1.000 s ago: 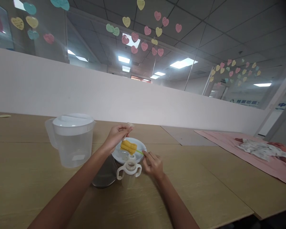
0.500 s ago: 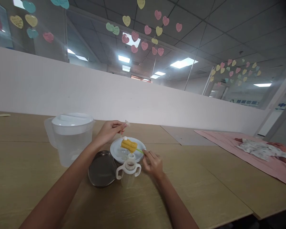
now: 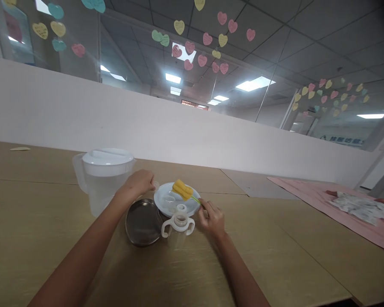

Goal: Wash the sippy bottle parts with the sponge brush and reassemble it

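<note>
Wood-toned tabletop (image 3: 259, 256) supports a white plate (image 3: 161, 193). Over it, the right hand (image 3: 213, 219) pinches the green handle (image 3: 195, 199) of a yellow sponge brush (image 3: 182, 190): probably light, soft-headed; grip by handle. Left hand (image 3: 141, 181) pinches a small transparent piece (image 3: 156, 185).

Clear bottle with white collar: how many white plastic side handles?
2: one curved handle at image left on the bottle, another at image right, nearer the right hand. Neither is hidden.
</note>
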Demonstrator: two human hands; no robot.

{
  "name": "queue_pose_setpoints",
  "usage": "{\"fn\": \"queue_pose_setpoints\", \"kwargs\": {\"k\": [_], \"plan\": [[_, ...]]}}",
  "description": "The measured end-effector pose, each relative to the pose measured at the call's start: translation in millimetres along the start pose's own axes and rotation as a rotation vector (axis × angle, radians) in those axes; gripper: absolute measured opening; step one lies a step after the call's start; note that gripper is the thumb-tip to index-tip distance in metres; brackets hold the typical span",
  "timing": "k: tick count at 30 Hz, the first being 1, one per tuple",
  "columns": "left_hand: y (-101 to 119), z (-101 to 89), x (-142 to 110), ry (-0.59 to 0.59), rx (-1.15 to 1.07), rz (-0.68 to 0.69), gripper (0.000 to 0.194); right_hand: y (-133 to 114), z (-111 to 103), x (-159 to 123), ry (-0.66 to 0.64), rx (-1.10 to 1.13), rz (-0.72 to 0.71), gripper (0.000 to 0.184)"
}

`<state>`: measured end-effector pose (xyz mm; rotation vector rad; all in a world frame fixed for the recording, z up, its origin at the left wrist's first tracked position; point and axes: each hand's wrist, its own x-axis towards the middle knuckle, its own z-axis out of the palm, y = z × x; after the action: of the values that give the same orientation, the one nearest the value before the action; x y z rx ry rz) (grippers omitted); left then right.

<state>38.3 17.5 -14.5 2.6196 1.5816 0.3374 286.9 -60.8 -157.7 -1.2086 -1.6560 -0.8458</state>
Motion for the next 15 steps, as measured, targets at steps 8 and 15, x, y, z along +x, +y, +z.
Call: {"fn": "queue_pose_setpoints", "kwargs": {"k": [8,15], "plan": [[-1,7.8,-1,-0.270,0.043,-0.108,0.009,-1,-1,0,-0.015,0.007,0.018,0.025],[-10,26.4,9,-0.332,0.062,-0.175,0.022,-2,-1,0,-0.025,0.008,0.036,0.024]]}}
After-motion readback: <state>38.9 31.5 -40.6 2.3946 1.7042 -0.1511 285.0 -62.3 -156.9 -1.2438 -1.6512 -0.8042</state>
